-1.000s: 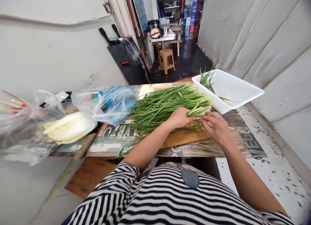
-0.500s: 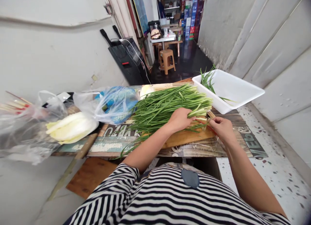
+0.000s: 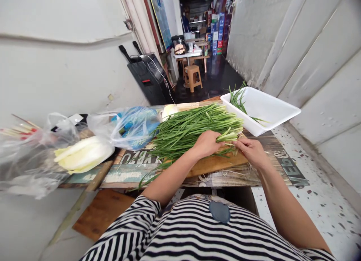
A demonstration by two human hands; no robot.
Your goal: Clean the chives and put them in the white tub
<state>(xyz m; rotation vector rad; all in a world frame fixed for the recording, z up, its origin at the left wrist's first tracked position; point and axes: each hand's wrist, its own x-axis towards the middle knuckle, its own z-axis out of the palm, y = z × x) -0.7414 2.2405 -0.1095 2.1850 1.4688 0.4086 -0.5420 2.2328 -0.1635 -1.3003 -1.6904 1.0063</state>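
Observation:
A large heap of garlic chives (image 3: 194, 122) lies across the wooden cutting board (image 3: 217, 164), pale stem ends toward the right. My left hand (image 3: 208, 144) is closed around a small bunch of the chives near those stem ends. Close by on the right, my right hand (image 3: 252, 150) pinches at the tips of the same bunch, thumb against fingers. What exactly lies between its fingertips is too small to make out clearly, but they touch the chive ends.
Beyond my right hand stands a white plastic tub (image 3: 270, 103) with a few chives inside. Half a napa cabbage (image 3: 84, 154), a knife handle (image 3: 99, 175) and plastic bags (image 3: 135, 125) lie to the left. Loose trimmings are scattered on the table (image 3: 239, 178) near its front edge.
My right hand has moved slightly left and up to the stem ends in my left hand. Red strands seen beneath it before no longer show. The view has tilted slightly.

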